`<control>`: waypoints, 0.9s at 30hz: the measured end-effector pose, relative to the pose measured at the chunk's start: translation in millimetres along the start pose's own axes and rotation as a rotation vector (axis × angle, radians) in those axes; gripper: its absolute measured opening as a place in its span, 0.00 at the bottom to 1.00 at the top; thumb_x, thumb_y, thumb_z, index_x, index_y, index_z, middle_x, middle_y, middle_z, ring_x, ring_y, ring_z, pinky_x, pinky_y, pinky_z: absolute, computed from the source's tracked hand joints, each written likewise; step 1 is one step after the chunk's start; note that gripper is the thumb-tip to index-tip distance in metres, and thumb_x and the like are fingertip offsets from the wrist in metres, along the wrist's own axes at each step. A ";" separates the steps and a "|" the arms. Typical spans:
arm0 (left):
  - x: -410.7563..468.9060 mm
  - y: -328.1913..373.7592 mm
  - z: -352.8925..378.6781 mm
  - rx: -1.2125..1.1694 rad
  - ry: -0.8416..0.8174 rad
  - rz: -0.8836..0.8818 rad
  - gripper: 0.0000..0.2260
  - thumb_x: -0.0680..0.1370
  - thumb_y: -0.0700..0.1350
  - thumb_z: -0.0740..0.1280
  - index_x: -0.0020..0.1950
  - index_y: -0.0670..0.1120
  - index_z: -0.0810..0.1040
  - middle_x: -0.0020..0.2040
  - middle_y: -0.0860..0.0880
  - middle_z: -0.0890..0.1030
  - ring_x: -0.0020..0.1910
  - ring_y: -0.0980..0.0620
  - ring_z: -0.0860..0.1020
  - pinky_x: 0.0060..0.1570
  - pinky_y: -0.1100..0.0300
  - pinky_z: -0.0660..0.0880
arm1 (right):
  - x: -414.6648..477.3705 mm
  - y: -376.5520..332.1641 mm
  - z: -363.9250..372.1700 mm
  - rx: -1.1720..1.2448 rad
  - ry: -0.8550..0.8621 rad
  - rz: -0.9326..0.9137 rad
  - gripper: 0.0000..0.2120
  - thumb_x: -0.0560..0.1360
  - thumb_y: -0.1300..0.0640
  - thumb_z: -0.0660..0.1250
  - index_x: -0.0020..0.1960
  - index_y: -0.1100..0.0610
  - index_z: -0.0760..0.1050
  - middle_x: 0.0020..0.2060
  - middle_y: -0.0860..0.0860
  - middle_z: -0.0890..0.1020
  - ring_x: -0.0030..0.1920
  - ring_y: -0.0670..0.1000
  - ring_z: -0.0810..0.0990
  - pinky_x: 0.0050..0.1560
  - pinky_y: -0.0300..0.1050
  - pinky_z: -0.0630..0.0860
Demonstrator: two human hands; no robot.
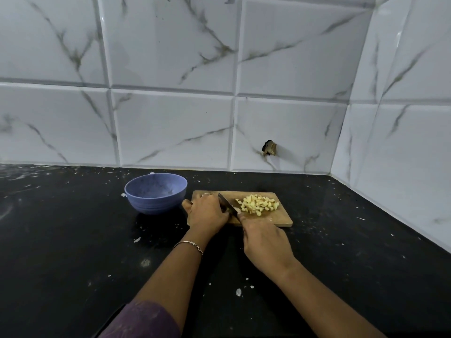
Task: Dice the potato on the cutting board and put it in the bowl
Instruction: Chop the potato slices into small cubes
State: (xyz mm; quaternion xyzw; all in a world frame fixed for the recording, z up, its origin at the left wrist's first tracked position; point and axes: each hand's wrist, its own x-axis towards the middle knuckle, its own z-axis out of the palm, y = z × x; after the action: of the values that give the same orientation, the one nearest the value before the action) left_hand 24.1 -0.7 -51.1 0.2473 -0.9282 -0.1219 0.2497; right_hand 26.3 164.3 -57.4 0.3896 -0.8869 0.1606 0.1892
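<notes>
The bowl is blue, the potato dice pale yellow.

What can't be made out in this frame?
Head view: the left hand covers the left end of the cutting board, hiding whatever lies there.
The handle of the knife is buried in the right hand.
The near inner wall of the bowl is blocked by its rim.

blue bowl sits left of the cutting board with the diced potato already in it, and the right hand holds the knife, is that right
Not quite. The head view shows no potato in the blue bowl; the diced potato lies in a heap on the wooden cutting board. The rest holds: the bowl sits left of the board, and the right hand holds the knife.
</notes>
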 end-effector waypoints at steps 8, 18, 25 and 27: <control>-1.5 -1.7 0.2 0.005 0.020 0.002 0.12 0.74 0.57 0.65 0.51 0.53 0.83 0.53 0.54 0.81 0.62 0.49 0.72 0.56 0.48 0.59 | 0.1 -1.4 0.6 -0.053 0.008 -0.067 0.25 0.81 0.59 0.59 0.77 0.50 0.63 0.53 0.48 0.82 0.50 0.47 0.80 0.51 0.46 0.80; -4.1 0.3 -8.9 0.029 0.006 -0.009 0.11 0.75 0.56 0.65 0.52 0.53 0.82 0.55 0.52 0.80 0.64 0.49 0.71 0.61 0.45 0.59 | -5.1 1.9 -2.9 -0.150 0.052 -0.062 0.24 0.83 0.57 0.58 0.77 0.47 0.62 0.47 0.48 0.80 0.43 0.48 0.78 0.38 0.42 0.74; -3.5 3.2 -9.5 0.014 -0.114 0.071 0.17 0.76 0.57 0.65 0.64 0.56 0.77 0.68 0.49 0.73 0.71 0.46 0.64 0.66 0.43 0.56 | -6.1 8.8 -14.1 -0.010 0.142 0.093 0.23 0.84 0.49 0.54 0.78 0.44 0.59 0.44 0.44 0.73 0.43 0.44 0.74 0.44 0.41 0.77; -4.2 6.5 -8.6 0.036 -0.145 0.116 0.19 0.76 0.59 0.64 0.66 0.57 0.75 0.69 0.50 0.72 0.71 0.47 0.64 0.68 0.42 0.55 | -5.3 10.7 -17.5 0.019 0.156 0.142 0.23 0.84 0.49 0.55 0.78 0.47 0.60 0.46 0.45 0.72 0.45 0.44 0.75 0.45 0.41 0.78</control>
State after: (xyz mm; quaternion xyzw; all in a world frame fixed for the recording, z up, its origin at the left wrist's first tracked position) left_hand 29.2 6.1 -43.2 0.1881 -0.9587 -0.1083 0.1839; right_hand 25.2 182.1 -45.9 0.3138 -0.8934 0.2119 0.2419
